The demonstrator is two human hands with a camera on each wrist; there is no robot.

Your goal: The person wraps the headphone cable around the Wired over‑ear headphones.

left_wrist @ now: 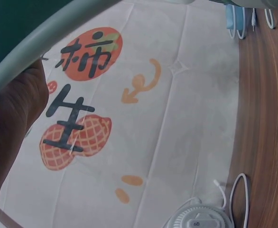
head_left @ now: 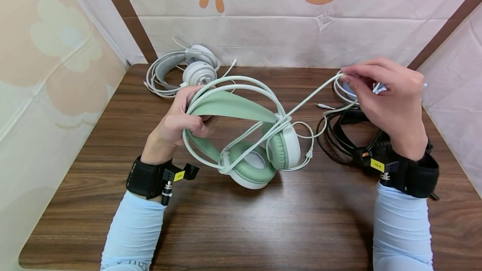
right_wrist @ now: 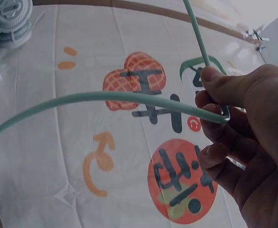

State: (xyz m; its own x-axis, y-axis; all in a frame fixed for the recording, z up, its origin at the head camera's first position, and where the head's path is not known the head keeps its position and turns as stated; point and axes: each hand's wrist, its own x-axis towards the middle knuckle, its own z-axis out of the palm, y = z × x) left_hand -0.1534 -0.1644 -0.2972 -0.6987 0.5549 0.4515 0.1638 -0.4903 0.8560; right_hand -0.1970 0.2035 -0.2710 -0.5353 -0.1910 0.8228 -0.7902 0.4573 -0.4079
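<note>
Green and white headphones are held up over the table, ear cups toward the lower right. My left hand grips them by the headband, fingers curled round it. Off to the right, my right hand pinches the pale headphone cable between thumb and fingertips. From there the cable stretches down across the ear cups. In the right wrist view the cable bends at the fingertips. Another cable loop with a small inline piece hangs beside the right ear cup.
Grey-white headphones with coiled cable lie at the back left of the wooden table. At the back right, black headphones and a blue item with white cable lie partly behind my right hand. Printed cloth walls enclose the table.
</note>
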